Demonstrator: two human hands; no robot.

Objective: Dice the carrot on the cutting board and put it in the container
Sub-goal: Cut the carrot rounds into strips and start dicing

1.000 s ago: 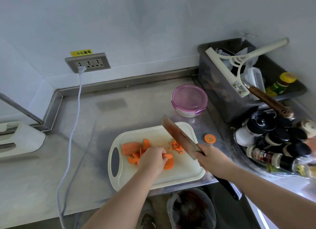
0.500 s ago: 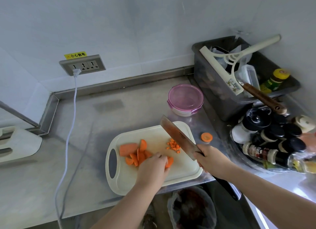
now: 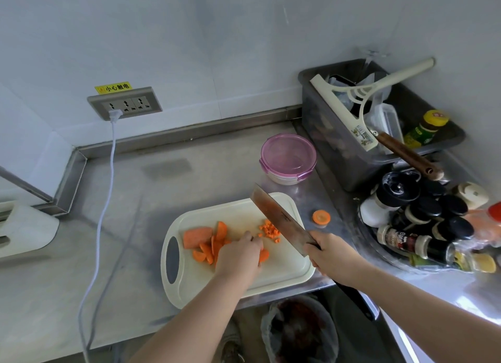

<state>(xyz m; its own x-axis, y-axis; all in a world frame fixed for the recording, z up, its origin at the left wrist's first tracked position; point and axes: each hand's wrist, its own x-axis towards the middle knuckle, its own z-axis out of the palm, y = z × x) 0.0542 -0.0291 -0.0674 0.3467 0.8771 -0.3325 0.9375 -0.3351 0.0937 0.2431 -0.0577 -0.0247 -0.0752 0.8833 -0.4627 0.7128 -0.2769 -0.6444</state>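
Note:
A cream cutting board (image 3: 284, 265) lies on the steel counter. On it are a thick carrot chunk (image 3: 197, 236), several carrot slices (image 3: 208, 250) and a small heap of diced carrot (image 3: 269, 229). My left hand (image 3: 240, 255) rests curled over the slices in the middle of the board, gripping some of them. My right hand (image 3: 329, 255) grips the handle of a cleaver (image 3: 279, 219) whose blade is raised at an angle above the board's right side. A round container with a pink lid (image 3: 288, 157) stands closed behind the board.
One carrot end slice (image 3: 321, 216) lies on the counter right of the board. A grey bin (image 3: 360, 134) with utensils stands at the back right, spice bottles (image 3: 423, 221) in front of it. A white cable (image 3: 101, 200) hangs from the wall socket. A lined waste bin (image 3: 299, 333) sits below the counter edge.
My left hand has shifted slightly back and left over the carrot slices. The cleaver stays raised in my right hand, and the view has drifted a little.

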